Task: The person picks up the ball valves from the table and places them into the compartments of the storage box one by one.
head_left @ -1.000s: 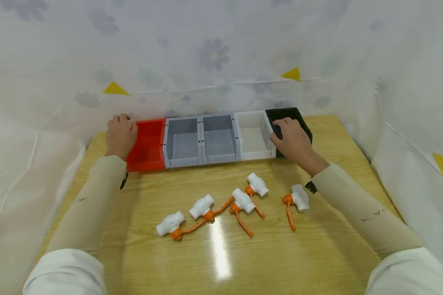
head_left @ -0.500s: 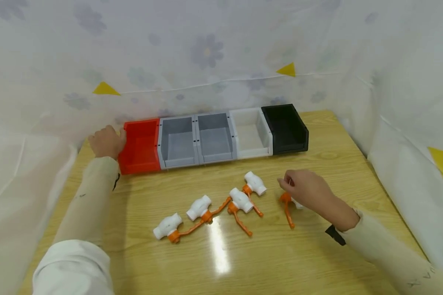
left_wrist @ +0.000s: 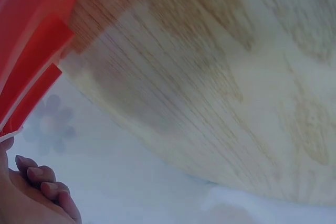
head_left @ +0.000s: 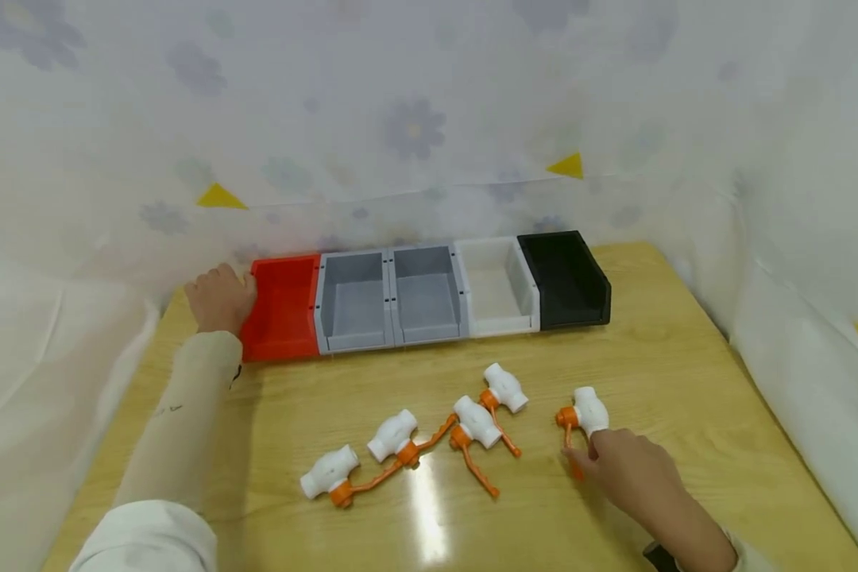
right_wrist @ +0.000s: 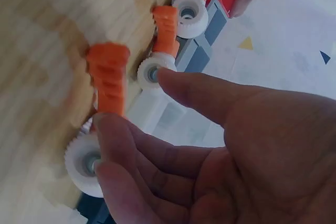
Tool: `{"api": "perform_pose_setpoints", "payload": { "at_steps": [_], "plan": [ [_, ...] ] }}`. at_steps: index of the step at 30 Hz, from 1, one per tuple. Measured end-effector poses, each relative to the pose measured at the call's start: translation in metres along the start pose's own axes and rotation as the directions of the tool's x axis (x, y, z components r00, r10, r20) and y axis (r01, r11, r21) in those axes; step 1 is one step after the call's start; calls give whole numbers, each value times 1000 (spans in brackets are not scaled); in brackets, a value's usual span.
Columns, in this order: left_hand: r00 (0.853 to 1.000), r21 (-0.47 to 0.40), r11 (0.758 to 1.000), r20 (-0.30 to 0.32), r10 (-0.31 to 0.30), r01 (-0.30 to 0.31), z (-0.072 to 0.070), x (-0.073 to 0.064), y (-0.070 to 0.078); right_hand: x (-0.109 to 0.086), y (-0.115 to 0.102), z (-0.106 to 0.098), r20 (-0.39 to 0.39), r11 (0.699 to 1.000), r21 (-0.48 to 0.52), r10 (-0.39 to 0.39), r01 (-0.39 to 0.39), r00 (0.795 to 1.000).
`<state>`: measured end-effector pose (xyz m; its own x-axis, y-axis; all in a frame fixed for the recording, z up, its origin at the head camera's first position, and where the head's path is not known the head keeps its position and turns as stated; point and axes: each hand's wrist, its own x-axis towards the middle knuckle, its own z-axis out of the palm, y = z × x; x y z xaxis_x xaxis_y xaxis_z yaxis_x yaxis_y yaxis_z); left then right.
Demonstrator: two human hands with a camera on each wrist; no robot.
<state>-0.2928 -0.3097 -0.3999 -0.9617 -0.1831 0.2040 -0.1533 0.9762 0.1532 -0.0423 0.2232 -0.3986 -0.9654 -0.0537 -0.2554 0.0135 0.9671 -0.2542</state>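
Right hand (head_left: 632, 473): nearest, in front of the white bin (head_left: 496, 298) and off to its right, at the right valve; thumb spread from gently bent fingers, probably to leave room for the bulky body. Whether the fingertips touch it cannot be told.
Right valve (head_left: 592, 411): flat on the table (head_left: 314, 548), nearer than the white bin and right of it, apart from the others, perhaps so fingers can get round it.
Four valves (head_left: 476, 422): in front of the white bin, trailing leftward, orange levers mostly toward the person, seemingly just laid down loosely.
Left hand (head_left: 219, 298): far left of the white bin, thumb against the red bin (head_left: 280, 314), fingers loosely curled and clear of it; likely only resting or steadying.
Row: red and two gray bins (head_left: 427, 306) left of the white bin, black bin (head_left: 575, 315) right, side by side, open fronts facing the person, presumably for easy reach.
Sheet (head_left: 415, 79): behind the white bin.
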Motion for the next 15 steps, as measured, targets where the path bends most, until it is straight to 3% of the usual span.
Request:
{"api": "perform_pose_setpoints", "payload": {
  "at_steps": [3,8,15],
  "plan": [
    [1000,-21,1000,-10,2,-2,0,-4,4,-4,5,7,38,1000,14,22,-23,999],
    [1000,-77,997,-25,3,-5,1,-5,10,-6,10,18,29,997,70,33,-35,999],
    [1000,-117,993,-28,-10,7,1,-8,7,-5,15,25,-3,991,127,52,-51,999]
  ]
}}
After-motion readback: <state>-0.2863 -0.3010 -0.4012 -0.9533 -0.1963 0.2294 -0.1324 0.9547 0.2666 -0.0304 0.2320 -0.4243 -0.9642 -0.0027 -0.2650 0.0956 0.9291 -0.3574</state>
